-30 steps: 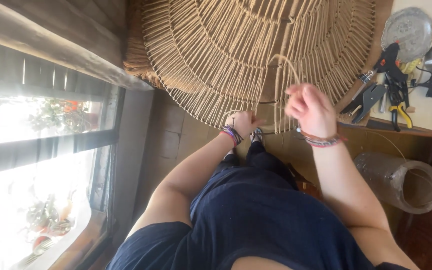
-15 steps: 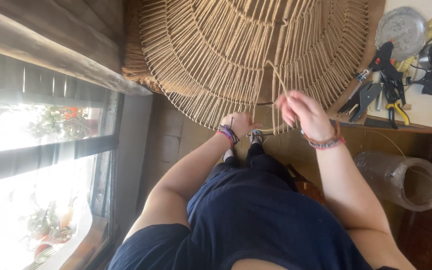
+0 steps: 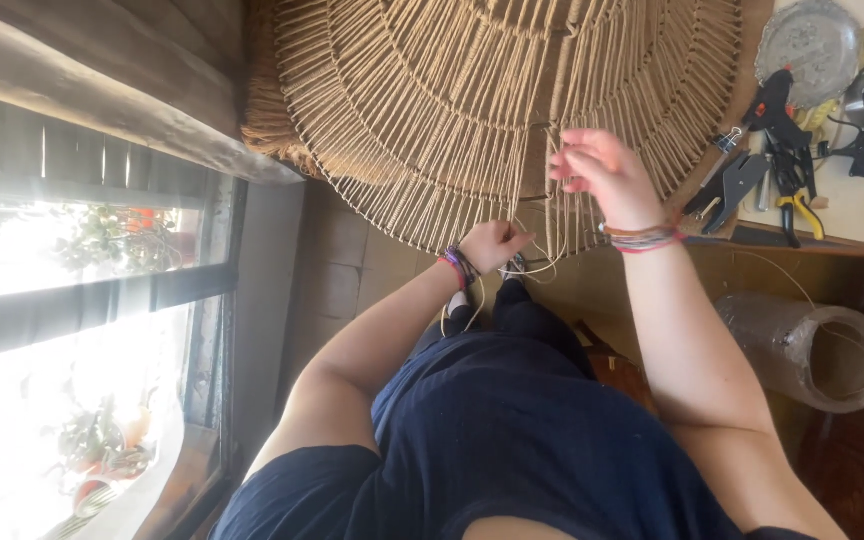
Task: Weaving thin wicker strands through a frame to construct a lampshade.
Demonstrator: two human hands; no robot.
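Cord work: left hand (image 3: 492, 243) pinches thin pale cord (image 3: 537, 268) at large round woven-twine frame's (image 3: 472, 110) lower rim; right hand (image 3: 600, 172) fingers half-spread on strands. Keep tension even, spacing regular w/ neighbours.

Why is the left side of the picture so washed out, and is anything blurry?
Head view: daylight through the slatted window overexposes that side; the raised right hand is slightly motion-blurred against the round woven straw frame, which is evenly lit.

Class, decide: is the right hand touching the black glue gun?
Apart. Head view shows right hand at the woven cord frame, the glue gun lying away on the table.
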